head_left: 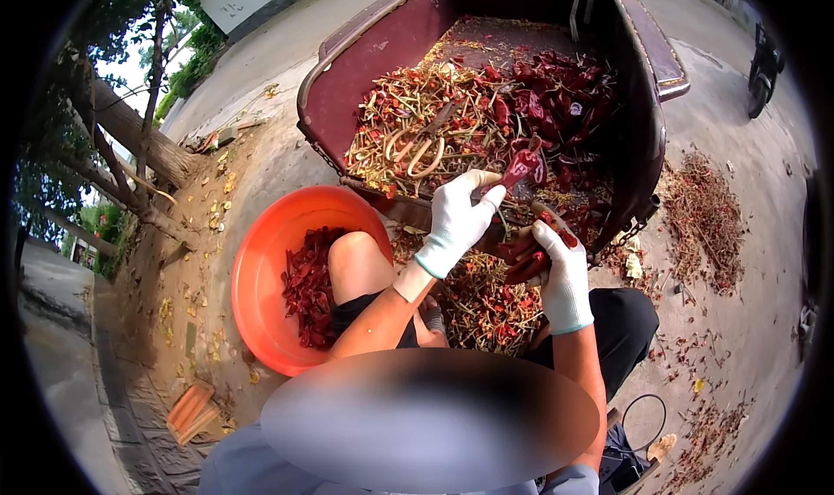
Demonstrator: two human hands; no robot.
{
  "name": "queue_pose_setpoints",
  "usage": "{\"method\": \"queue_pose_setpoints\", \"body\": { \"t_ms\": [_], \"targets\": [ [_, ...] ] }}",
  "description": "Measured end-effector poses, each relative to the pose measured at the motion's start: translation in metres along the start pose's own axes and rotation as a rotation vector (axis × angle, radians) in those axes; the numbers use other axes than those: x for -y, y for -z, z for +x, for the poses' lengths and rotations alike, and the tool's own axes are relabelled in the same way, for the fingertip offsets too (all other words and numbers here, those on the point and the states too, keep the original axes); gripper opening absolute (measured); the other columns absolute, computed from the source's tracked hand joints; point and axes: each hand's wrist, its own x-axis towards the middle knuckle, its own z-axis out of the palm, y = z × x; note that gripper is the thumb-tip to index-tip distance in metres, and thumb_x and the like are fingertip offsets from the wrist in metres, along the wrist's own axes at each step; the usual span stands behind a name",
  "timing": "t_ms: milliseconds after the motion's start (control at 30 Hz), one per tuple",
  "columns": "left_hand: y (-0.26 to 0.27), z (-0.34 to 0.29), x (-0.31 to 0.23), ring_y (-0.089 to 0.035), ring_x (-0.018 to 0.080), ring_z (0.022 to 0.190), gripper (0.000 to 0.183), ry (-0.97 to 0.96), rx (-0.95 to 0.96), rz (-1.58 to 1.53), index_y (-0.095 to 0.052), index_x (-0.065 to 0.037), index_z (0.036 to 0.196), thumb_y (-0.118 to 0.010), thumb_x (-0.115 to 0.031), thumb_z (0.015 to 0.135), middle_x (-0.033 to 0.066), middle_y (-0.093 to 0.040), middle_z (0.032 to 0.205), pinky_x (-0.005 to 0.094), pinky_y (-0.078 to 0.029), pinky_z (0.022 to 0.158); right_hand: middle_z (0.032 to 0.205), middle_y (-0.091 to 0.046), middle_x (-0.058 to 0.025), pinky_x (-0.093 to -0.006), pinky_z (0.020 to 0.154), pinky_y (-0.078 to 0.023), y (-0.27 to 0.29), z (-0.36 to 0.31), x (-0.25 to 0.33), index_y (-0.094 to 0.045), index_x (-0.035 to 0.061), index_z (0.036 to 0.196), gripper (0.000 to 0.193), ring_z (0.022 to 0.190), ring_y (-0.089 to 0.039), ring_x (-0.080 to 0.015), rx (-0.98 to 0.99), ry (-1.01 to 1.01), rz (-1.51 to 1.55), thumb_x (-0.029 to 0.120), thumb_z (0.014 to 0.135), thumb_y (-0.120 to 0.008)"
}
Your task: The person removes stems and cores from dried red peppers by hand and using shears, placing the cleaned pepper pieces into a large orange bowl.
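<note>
My left hand [459,224], in a white knit glove, pinches a dark red dried chili pepper [526,167] between thumb and fingers over the near edge of the cart bed. Close by on the right, my right hand [565,278], gloved alike, is closed around several dried chili peppers [525,265]. A slim, pale-edged piece sticks out above its thumb; I cannot tell what it is. Scissors [423,145] with pale looped handles lie on the stems in the bed. Whole dark peppers [569,95] are heaped at the bed's right side.
The maroon cart bed [334,104] stands in front of me. An orange basin [261,234] holding red peppers is beside my left knee. Cut stems [482,300] cover the ground between my legs, with another stem pile [705,221] at the right. A tree [156,148] stands left.
</note>
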Motion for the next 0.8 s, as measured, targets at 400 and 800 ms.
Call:
{"method": "queue_pose_setpoints", "body": {
  "t_ms": [400,800],
  "targets": [
    [0.018,-0.050,0.000,-0.066,0.0350,0.108,0.023,-0.803,0.104,0.245,-0.070,-0.003,0.092,-0.073,-0.002,0.069,0.0170,-0.068,0.117,0.0420,-0.054,0.089,0.083,-0.063,0.0008,-0.0191,0.055,-0.043,-0.002,-0.004,-0.006,-0.059,0.0018,0.126,0.045,0.067,-0.055,-0.0030,0.093,0.054,-0.205,0.027,0.091,-0.071],
    [0.039,-0.054,-0.005,-0.062,0.0122,0.096,0.032,-0.110,0.284,-0.312,-0.065,0.002,0.121,-0.067,-0.008,0.091,0.0081,-0.063,0.112,0.0274,-0.051,0.087,0.085,-0.069,-0.0042,-0.0253,0.072,-0.050,-0.003,-0.006,-0.012,-0.068,-0.0034,0.106,0.033,0.075,-0.061,-0.0097,0.145,0.148,-0.536,0.015,0.079,-0.072]
  ]
}}
